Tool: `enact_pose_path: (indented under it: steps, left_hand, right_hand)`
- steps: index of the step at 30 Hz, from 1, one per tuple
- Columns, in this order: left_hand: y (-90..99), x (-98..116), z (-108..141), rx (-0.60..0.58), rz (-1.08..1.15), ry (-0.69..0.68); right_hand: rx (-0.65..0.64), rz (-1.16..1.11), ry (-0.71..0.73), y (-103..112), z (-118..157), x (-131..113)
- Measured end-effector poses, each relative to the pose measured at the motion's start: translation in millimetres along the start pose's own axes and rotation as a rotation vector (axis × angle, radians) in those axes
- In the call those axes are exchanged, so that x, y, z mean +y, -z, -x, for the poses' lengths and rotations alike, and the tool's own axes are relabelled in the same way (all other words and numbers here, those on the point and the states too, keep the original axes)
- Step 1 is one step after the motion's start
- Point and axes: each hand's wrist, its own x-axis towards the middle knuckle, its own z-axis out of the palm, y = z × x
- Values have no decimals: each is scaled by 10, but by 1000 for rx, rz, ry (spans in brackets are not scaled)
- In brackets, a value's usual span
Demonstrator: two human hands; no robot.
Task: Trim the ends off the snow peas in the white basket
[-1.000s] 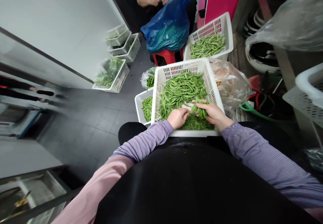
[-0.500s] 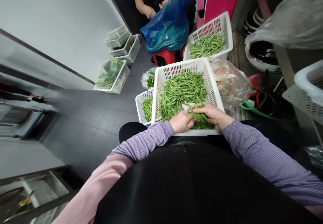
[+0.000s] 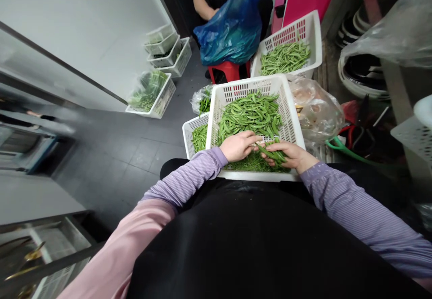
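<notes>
Green pods, main heap [image 3: 249, 112]: filling the upper part of a large white basket [image 3: 259, 176], centre of the frame. Fine green trimmings [image 3: 243, 163]: along the basket's lower edge, beneath the hands.

Right hand [image 3: 286, 154]: closed round a bunch of pods [image 3: 276, 156], over the basket's lower right part; grip pressed together on the bunch, thumb on top, tips pointing left.

Left hand [image 3: 238, 146]: palm down, just left of the bunch, fingers reaching to the pod ends; grip too small to read, pinching or not impossible to tell.

Small white basket [image 3: 186, 140]: just left of the large one, with more green pods. Clear bag of greens [image 3: 197, 100]: above it.

Blue plastic bag [image 3: 232, 33]: on a red stool [image 3: 229, 71], top centre, in front of a seated person, one forearm [image 3: 203, 9] partly behind it.

Upper right basket [image 3: 317, 40]: tilted, with paler green pods. Crumpled clear bag [image 3: 320, 110]: right of the large basket. Stacked white baskets [image 3: 176, 69]: upper left, above a basket of leafy greens [image 3: 160, 105].
</notes>
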Motion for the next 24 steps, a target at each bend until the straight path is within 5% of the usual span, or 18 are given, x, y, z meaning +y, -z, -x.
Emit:
enact_pose_path:
  steps: [4, 9, 15, 19, 24]
  left_hand:
    - [77, 36, -66, -144, -64, -45]
    - [138, -17, -118, -320, -14, -43]
    - [130, 40, -245, -275, 92, -113]
    - [70, 96, -260, -200, 271, 28]
    - [-88, 184, -233, -174, 886, 475]
  right_hand:
    - [87, 117, 10, 52, -28, -11]
    - [513, 639, 213, 117, -67, -44]
    - [56, 577, 187, 2, 15, -55]
    - [115, 667, 212, 16, 37, -56]
    - [297, 842, 329, 57, -13, -23]
